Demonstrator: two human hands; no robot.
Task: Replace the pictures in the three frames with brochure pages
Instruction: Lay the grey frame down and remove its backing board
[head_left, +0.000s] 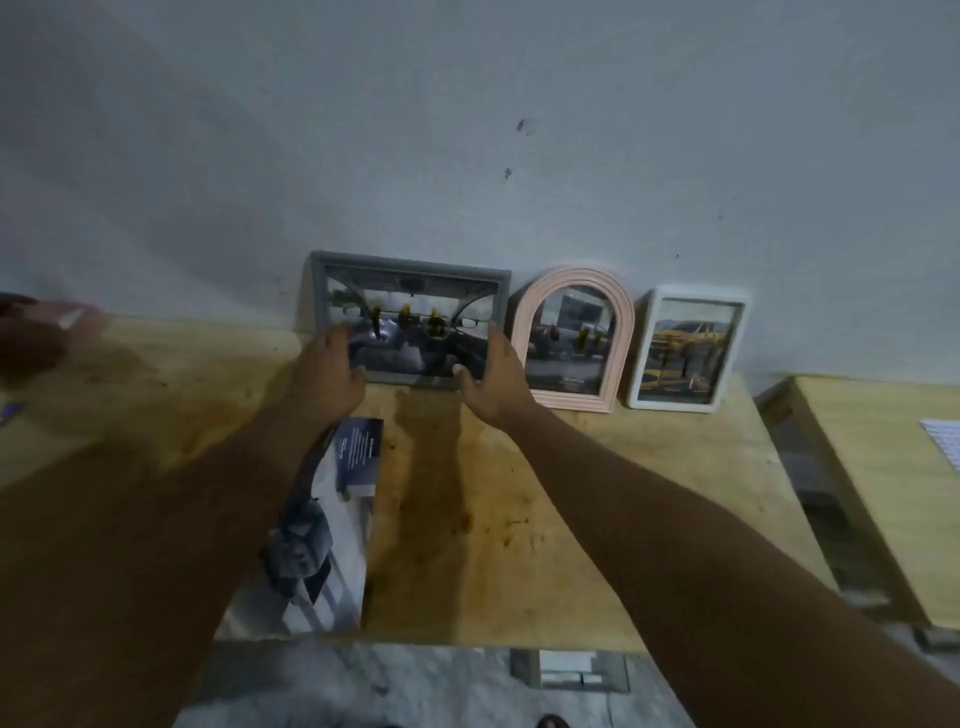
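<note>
Three picture frames lean against the wall at the back of the wooden table (597, 519). The wide grey frame (410, 270) shows a car-interior picture. To its right stand a pink arched frame (623, 332) and a white frame (639, 364) with a yellow-car picture. My left hand (332, 374) grips the grey frame's lower left side. My right hand (493, 379) grips its lower right side. A brochure (337, 530) lies on the table under my left forearm, partly hidden by it.
A blurred dark red object (31, 338) sits at the table's far left. A second wooden table (883, 467) with a white item (945, 441) stands to the right across a gap. The grey floor (415, 686) shows below the front edge.
</note>
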